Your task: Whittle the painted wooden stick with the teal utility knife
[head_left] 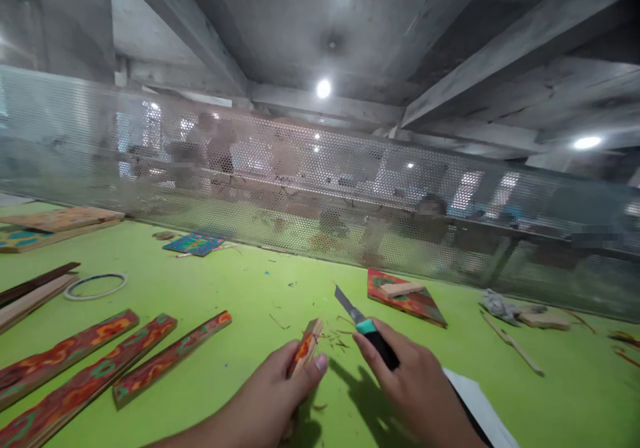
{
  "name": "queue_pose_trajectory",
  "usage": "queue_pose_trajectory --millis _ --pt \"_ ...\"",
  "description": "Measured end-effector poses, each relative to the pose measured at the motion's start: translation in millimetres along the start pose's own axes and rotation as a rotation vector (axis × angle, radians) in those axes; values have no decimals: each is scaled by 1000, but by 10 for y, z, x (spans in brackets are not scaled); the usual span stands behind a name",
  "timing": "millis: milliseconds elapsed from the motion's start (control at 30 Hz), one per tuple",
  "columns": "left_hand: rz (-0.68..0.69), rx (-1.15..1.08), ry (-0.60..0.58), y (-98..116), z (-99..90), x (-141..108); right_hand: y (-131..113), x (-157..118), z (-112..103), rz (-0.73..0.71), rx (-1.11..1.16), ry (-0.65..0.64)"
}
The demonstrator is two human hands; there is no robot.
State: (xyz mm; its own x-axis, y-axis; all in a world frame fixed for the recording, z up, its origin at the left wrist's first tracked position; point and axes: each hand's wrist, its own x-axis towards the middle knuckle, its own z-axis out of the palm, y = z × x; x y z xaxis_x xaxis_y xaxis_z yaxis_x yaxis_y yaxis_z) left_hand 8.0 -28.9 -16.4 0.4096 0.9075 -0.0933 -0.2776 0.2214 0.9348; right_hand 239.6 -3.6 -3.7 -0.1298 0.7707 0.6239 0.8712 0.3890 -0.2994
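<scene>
My left hand (280, 385) grips a small painted wood strip (306, 347), red and orange on its face with bare wood along one edge. In my right hand (407, 375) is a utility knife (376, 343) with a black and teal handle. Its blade (346, 303) is out and points up and to the left, apart from the strip. Thin wood shavings (340, 338) lie on the green table (240, 381) between the two hands. The strip's lower end is hidden inside my left hand.
Painted wood strips (173, 358) lie at left, near a ring of tape (95, 287). A red painted board (407, 301) bears a wood scrap. At right are a crumpled cloth (500, 306) and a thin stick (515, 348). A perforated screen (300, 188) borders the table's far edge.
</scene>
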Motion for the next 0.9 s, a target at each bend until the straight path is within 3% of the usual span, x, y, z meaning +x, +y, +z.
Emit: queue_pose_trajectory --millis 133,233,400,600,900 --pt "109 267 33 81 -92 23 -21 -43 100 -25 69 -82" --pt "80 336 29 215 -122 20 -87 -62 85 -16 167 -143" --pt "169 325 -32 281 -137 41 -156 -69 -85 4 315 -119" --pt "117 269 -54 238 -151 26 -172 -125 -132 -243 423 -234" --pt "110 118 -118 134 -161 43 -240 -118 -138 -295 353 -365"
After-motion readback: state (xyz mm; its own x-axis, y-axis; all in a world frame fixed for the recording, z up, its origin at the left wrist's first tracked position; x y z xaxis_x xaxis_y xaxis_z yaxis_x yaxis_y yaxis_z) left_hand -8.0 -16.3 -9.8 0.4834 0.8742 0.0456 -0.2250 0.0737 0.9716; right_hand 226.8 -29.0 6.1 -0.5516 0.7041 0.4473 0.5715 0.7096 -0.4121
